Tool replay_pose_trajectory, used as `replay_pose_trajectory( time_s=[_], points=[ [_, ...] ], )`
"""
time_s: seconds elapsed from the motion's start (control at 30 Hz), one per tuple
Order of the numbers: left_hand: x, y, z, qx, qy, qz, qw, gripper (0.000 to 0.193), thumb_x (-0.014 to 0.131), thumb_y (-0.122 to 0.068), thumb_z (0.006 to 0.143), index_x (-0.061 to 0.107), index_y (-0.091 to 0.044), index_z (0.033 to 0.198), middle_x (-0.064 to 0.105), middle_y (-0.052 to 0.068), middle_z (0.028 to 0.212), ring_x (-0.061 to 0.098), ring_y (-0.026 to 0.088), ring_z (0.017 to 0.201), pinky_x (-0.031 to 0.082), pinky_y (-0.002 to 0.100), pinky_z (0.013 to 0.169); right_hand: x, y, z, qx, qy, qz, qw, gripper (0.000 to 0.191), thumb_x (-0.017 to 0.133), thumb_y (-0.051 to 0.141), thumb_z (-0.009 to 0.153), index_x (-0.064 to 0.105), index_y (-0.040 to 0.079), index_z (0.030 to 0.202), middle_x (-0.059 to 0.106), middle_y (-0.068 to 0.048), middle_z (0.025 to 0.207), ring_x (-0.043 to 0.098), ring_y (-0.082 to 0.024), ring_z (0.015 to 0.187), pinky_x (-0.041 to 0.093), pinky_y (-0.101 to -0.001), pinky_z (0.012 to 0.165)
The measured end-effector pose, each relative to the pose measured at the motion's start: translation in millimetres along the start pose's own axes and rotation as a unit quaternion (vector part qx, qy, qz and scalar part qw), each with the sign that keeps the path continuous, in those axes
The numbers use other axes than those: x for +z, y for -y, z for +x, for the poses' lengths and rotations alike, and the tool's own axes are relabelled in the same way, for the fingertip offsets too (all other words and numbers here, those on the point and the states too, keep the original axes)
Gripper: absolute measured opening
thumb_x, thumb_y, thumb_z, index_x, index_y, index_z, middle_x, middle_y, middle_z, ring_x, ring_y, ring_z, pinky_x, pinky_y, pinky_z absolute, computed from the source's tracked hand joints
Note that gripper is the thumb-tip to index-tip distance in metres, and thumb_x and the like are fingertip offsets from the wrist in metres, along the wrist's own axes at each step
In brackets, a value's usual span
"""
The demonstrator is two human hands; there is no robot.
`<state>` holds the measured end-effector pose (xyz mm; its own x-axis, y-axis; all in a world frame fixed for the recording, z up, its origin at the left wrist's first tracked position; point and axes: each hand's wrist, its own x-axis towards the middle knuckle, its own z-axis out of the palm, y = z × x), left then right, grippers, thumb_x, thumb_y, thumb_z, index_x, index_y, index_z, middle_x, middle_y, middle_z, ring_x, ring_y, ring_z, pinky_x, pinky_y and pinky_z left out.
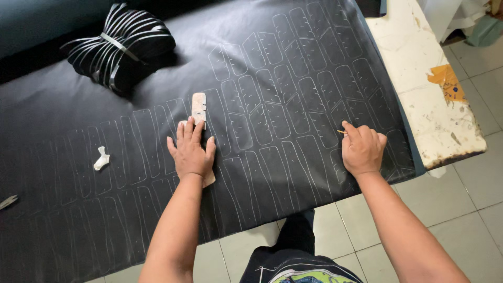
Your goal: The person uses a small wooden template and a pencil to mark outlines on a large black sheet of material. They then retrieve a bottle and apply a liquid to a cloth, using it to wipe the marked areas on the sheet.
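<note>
A large black sheet covers the table, marked all over with pale outlines of long tapered shapes. My left hand lies flat, fingers together, pressing a narrow pale template onto the sheet; the template's far end sticks out beyond my fingertips and its near end shows under my wrist. My right hand rests on the sheet near its right edge, fingers curled around a thin yellowish marking stick whose tip touches the material.
A bundle of black pieces with pale stripes sits at the back left. A small crumpled white scrap lies left of my left hand. The bare, stained white tabletop shows at right, with tiled floor beyond.
</note>
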<state>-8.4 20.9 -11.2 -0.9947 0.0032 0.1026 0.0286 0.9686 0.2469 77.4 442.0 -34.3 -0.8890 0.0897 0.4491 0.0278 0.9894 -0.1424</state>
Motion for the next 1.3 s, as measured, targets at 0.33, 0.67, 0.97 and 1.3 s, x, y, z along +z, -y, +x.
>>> replay_pose_trajectory(
  time_s=[0.33,0.67,0.97,1.3],
  points=[
    [-1.5,0.1,0.0,0.002,0.001,-0.005,1.0,0.061,0.057,-0.047,0.091,0.049,-0.027,0.148,0.036,-0.002,0.163,0.024,0.024,0.153,0.008,0.059,0.122,-0.5,0.1,-0.3,-0.001,-0.004,-0.016,1.0,0.032,0.07,0.013,0.094,0.074,0.021,0.126,0.054,0.001,0.09,0.058,-0.021,0.092,0.038,-0.0415,0.093],
    [1.2,1.4,-0.3,0.004,-0.005,-0.008,1.0,0.06,0.059,-0.045,0.091,0.051,-0.028,0.147,0.036,-0.002,0.163,0.025,0.024,0.153,0.009,0.06,0.122,-1.3,0.8,-2.0,-0.006,-0.009,-0.017,1.0,0.033,0.071,0.015,0.095,0.074,0.022,0.127,0.054,0.0,0.092,0.058,-0.022,0.093,0.038,-0.0421,0.093],
    [3.1,3.7,-0.3,0.006,-0.008,-0.009,1.0,0.061,0.058,-0.046,0.091,0.05,-0.027,0.148,0.036,-0.002,0.164,0.025,0.024,0.153,0.009,0.06,0.122,0.1,0.8,-2.6,-0.002,-0.002,-0.015,1.0,0.031,0.071,0.015,0.097,0.074,0.021,0.127,0.054,0.001,0.093,0.058,-0.021,0.093,0.038,-0.0415,0.093],
    [1.3,1.3,-1.2,0.004,-0.006,-0.013,1.0,0.06,0.059,-0.045,0.091,0.052,-0.026,0.148,0.037,-0.001,0.163,0.026,0.024,0.153,0.008,0.059,0.123,-4.4,3.8,-0.7,-0.008,-0.017,-0.014,1.0,0.033,0.071,0.012,0.095,0.075,0.021,0.126,0.053,0.001,0.091,0.057,-0.022,0.091,0.038,-0.0414,0.091]
  ],
)
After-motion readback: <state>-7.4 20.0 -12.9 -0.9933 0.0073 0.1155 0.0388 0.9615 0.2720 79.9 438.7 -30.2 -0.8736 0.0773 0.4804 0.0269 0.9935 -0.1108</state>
